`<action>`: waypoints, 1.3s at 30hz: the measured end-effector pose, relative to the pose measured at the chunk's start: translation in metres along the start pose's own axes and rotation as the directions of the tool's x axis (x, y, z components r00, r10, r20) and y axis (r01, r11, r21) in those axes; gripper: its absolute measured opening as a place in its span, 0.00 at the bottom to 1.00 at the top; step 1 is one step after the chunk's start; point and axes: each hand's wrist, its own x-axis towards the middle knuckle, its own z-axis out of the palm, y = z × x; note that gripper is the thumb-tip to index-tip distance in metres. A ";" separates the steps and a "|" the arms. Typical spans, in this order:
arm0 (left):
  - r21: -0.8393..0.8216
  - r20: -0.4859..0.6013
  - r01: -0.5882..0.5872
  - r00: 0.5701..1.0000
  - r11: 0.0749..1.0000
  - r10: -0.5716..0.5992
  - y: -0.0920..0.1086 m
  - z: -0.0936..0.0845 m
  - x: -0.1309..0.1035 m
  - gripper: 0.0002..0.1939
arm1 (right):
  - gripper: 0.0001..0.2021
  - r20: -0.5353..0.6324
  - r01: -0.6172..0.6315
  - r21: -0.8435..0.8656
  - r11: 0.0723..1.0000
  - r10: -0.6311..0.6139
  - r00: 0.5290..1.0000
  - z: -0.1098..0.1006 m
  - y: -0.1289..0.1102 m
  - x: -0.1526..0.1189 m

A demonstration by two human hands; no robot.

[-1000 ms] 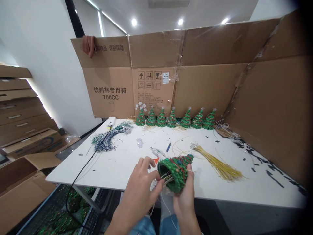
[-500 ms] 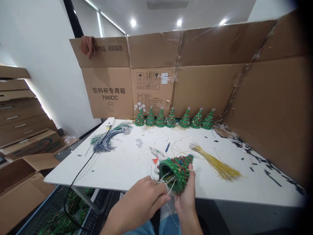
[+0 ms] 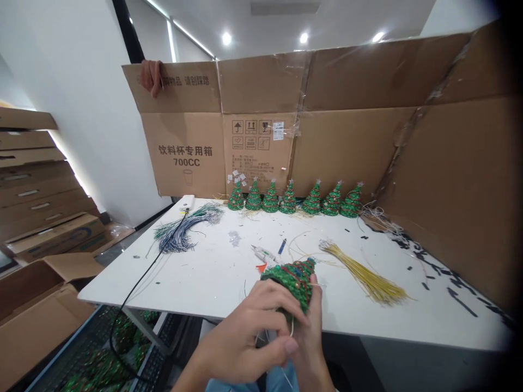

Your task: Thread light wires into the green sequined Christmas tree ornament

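- Left hand (image 3: 253, 332): moved up since the earlier frame, from below the tree's open base to a position across it; the opening is now covered.
- Green, cone-shaped tinsel tree with red garland and small coloured ornaments (image 3: 295, 277): held tilted near the front edge of the surface, tip directed up and to the right.
- Right hand (image 3: 311, 335): grip closed around the tree at its right side and underside; thumb along the side.
- Left grip: fingers extended over the tree's base, thumb apart below them. Thin white wires (image 3: 292, 326) run beside the fingers; whether the grip pinches them cannot be determined.
- Flat orange-red piece (image 3: 261, 268): just beyond the tree's base, on the white rectangular surface (image 3: 204, 286).
- White pen-shaped tools (image 3: 263, 253) and blue stick-shaped item (image 3: 282, 246): behind the tree.
- Bundle of yellow wires (image 3: 363, 275): to the right, lying diagonally.
- Bundle of dark blue, green and white wires (image 3: 180, 234): at the left, crossed by a black cable (image 3: 143, 275).
- Seven upright green tinsel trees (image 3: 288, 201): in a row along the rear, before the brown cardboard screen (image 3: 261, 90).
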 end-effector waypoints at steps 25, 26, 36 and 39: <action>-0.049 -0.205 0.277 0.937 0.960 -0.281 -0.012 0.030 0.004 0.21 | 0.19 -0.014 -0.063 0.204 0.977 0.067 0.998 0.000 0.000 0.000; -0.050 -0.198 0.294 0.934 0.955 -0.298 -0.011 0.030 0.003 0.20 | 0.19 -0.020 -0.058 0.205 0.977 0.064 0.998 0.000 0.000 -0.001; -0.014 -0.176 0.418 0.893 0.909 -0.413 -0.012 0.028 0.005 0.03 | 0.19 -0.087 0.017 0.209 0.978 0.001 0.996 0.000 -0.001 0.001; -0.004 -0.173 0.375 0.913 0.927 -0.370 -0.014 0.026 0.008 0.08 | 0.18 -0.101 0.034 0.219 0.975 -0.012 0.995 0.000 -0.001 0.002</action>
